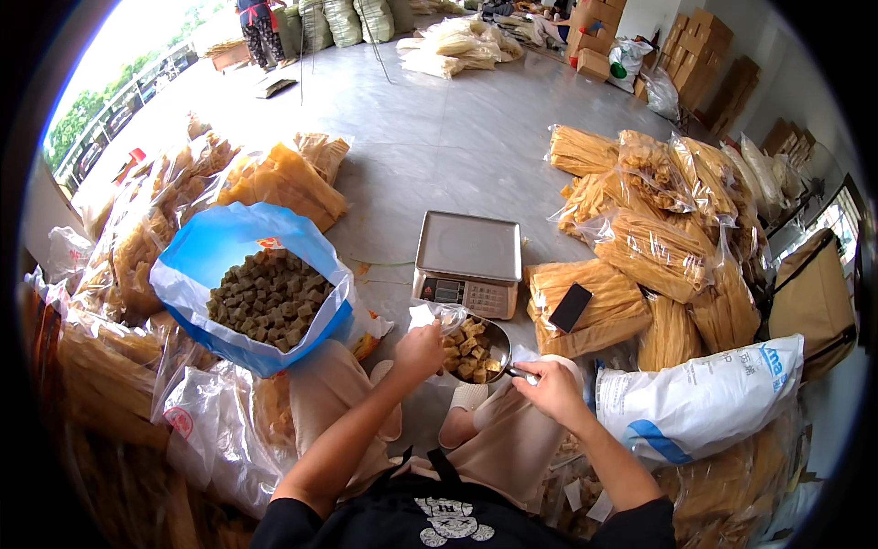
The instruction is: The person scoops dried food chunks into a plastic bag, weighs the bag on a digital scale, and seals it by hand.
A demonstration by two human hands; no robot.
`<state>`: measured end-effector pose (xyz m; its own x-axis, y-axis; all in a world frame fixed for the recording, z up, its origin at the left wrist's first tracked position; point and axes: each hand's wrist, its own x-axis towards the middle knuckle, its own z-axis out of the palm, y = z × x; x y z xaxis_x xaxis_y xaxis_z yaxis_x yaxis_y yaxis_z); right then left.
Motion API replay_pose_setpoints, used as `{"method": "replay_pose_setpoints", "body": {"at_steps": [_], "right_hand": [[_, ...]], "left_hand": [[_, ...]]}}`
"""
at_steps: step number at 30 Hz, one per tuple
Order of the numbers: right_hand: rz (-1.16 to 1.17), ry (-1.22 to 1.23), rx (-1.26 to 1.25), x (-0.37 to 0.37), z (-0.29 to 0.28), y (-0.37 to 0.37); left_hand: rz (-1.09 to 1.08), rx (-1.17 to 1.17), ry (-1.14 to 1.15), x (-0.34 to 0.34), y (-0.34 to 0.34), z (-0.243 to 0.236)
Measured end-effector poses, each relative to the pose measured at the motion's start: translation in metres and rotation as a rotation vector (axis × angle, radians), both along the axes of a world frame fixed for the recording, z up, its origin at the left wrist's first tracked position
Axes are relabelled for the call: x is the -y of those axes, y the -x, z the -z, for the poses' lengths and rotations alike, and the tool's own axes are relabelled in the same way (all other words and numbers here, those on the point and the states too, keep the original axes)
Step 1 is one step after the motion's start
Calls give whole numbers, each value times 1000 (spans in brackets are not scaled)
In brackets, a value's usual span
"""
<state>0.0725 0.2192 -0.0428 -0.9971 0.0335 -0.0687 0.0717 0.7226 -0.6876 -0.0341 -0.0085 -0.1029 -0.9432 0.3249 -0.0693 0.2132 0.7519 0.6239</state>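
The fingers of the right hand (pixel 554 392) are curled in around the handle of a round metal pan (pixel 507 346), gripping it from the pan's right side. The left hand (pixel 421 351) is bunched at the pan's other side, its fingers drawn in on a crumpled piece of clear plastic (pixel 449 317); from here I can't tell whether they touch the rim too. Golden-brown cubes (pixel 471 360) lie heaped in the pan, which sits between the two hands, just in front of a digital scale (pixel 471 247) with a bare metal plate.

To the left stands a big blue-and-white bag (pixel 203 240), its mouth wide, filled with darker, greyish-brown cubes (pixel 273 302).

Both forearms reach forward and angle inward, so the hands come near each other above the person's feet, between bent knees.

Further right, a dark phone (pixel 571 307) rests on one of the clear-wrapped bundles of yellow strips (pixel 654 254), and a white sack (pixel 700 399) lies near the right knee. Across the floor, another person (pixel 261 35) stands near bulging green sacks (pixel 343 22).
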Motion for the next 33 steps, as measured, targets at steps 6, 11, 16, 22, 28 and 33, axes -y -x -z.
{"method": "replay_pose_setpoints", "body": {"at_steps": [6,11,16,22,28,33], "right_hand": [[37,-74,182,-16,-22,53],[8,-257,97,-32,-8,113],[10,-401,-21,-45,19,181],[-63,-652,-131,-28,43,252],[-123,-811,-179,-12,86,282],[-119,-842,-217,-8,89,283]], "left_hand": [[39,309,-155,-37,40,-4],[-103,472,-265,-70,93,40],[-214,649,-496,-100,141,52],[-383,853,-878,-111,208,134],[-453,947,-821,-97,224,176],[-505,967,-846,-93,225,169]]}}
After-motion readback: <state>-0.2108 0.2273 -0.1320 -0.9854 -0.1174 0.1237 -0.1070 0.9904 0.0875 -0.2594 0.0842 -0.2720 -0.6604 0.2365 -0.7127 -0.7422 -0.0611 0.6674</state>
